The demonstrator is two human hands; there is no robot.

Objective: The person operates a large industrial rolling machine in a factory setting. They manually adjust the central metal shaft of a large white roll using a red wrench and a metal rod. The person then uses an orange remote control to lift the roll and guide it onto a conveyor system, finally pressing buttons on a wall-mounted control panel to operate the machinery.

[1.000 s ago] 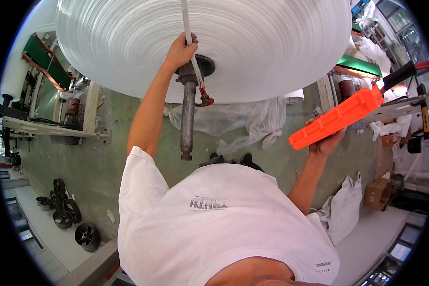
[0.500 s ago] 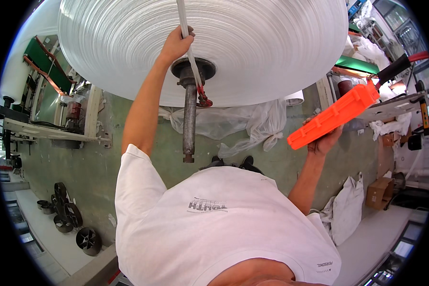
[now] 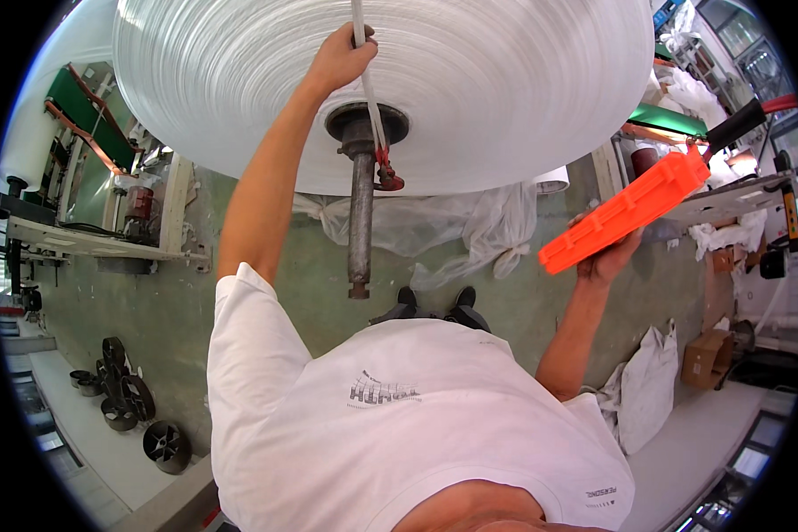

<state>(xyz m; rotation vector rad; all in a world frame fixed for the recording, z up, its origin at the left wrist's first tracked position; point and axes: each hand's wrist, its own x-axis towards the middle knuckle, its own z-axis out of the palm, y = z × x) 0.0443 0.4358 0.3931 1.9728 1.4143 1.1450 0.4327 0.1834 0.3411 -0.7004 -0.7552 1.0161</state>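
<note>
A huge roll of white film [image 3: 514,106] fills the far side, with a dark steel shaft [image 3: 361,226] sticking out of its core toward me. My left hand [image 3: 344,57] is closed around a pale strap [image 3: 374,115] that runs down across the roll's face. At the strap's lower end a red hook [image 3: 387,174] lies beside the shaft, near the core flange [image 3: 357,127]. My right hand [image 3: 614,257] grips a bright orange pendant controller [image 3: 625,213] from below; its black sleeve [image 3: 736,126] and red cable lead off to the right. The box hides most of that hand's fingers.
Crumpled clear film [image 3: 479,239] lies on the green floor beneath the roll. Machine frames stand at left [image 3: 106,239] and right. Black wheel-like rings [image 3: 166,446] sit at lower left. A white sack [image 3: 645,390] and a cardboard box [image 3: 708,358] are at right.
My left hand has moved slightly up and right along with the strap. The controller stays nearly in place in my right hand. The whole view has shifted a little.
</note>
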